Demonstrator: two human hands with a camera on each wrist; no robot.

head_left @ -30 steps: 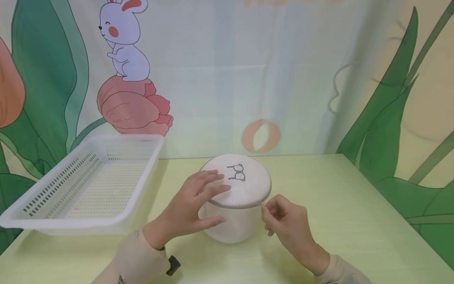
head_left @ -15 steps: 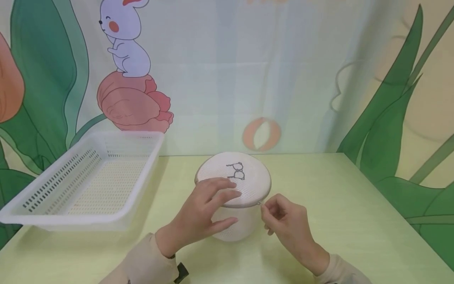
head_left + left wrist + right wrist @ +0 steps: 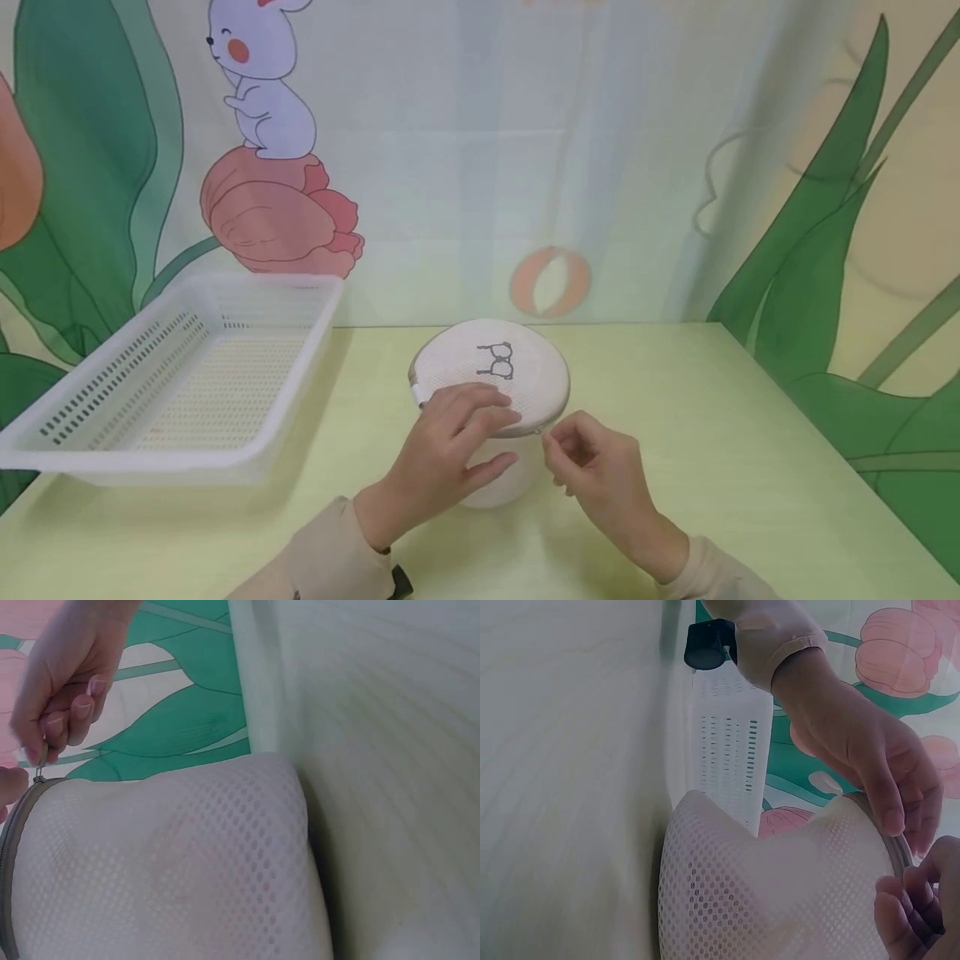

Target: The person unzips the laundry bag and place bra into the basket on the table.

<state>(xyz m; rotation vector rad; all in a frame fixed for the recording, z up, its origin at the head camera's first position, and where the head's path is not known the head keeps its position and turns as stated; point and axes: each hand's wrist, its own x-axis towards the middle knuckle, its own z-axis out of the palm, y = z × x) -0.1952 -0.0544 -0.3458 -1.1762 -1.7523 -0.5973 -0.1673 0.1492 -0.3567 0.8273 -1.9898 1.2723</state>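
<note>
A white mesh laundry bag (image 3: 450,358), drum-shaped with a dark line drawing on its round top, stands upright on the table. A greyish zipper (image 3: 9,855) runs round the top's rim. At the rim's near right, my right hand (image 3: 600,471) pinches the zipper pull (image 3: 40,769) between thumb and curled fingers. My left hand (image 3: 446,454) lies over the near left of the rim, its relaxed fingers on the top and its thumb apart below the edge. A small white tag (image 3: 417,395) shows at the rim's left. The bag's side sags inward in the right wrist view.
A white slotted plastic basket (image 3: 262,457) stands on the pale yellow-green table (image 3: 675,392) to the left. Behind the table hangs a printed backdrop (image 3: 420,167) with a rabbit, flowers and leaves.
My left hand has slid to the right and nearer along the bag's top, uncovering the white tag at the left rim. My right hand stays at the zipper pull, barely shifted.
</note>
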